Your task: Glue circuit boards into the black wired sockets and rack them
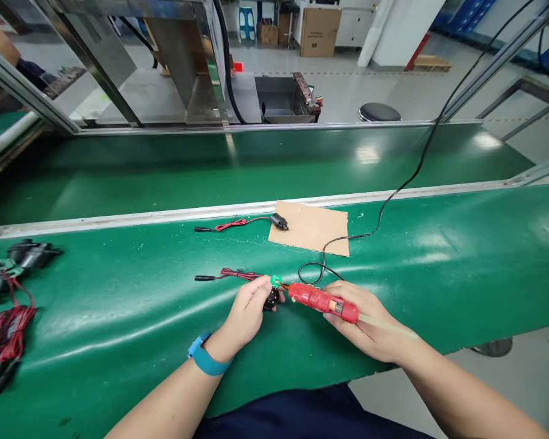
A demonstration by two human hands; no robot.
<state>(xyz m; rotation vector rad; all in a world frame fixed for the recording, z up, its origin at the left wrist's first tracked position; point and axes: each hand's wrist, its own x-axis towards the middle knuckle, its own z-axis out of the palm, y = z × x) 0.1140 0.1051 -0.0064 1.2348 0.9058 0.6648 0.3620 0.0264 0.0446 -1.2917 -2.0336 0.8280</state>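
Observation:
My left hand [243, 317], with a blue band at the wrist, is closed on a small round black part [271, 299]. A small green circuit board [276, 280] sits at its fingertips, on the upper side of the part. A bundled red-and-black wire [238, 274] with a black plug [204, 278] runs out to the left of it. My right hand [370, 320] is wrapped round a red hot glue gun [320, 300], its pale glue stick sticking out at the back. The glue gun's nozzle tip is at the green board; whether they touch I cannot tell.
Behind my hands lies a cardboard piece [318, 225], with another wired black part [279, 221] on its left edge. A black cord [423, 155] loops across the green mat [119, 317]. Several wired parts [9, 305] are piled at left. A raised rail [174, 214] borders the mat.

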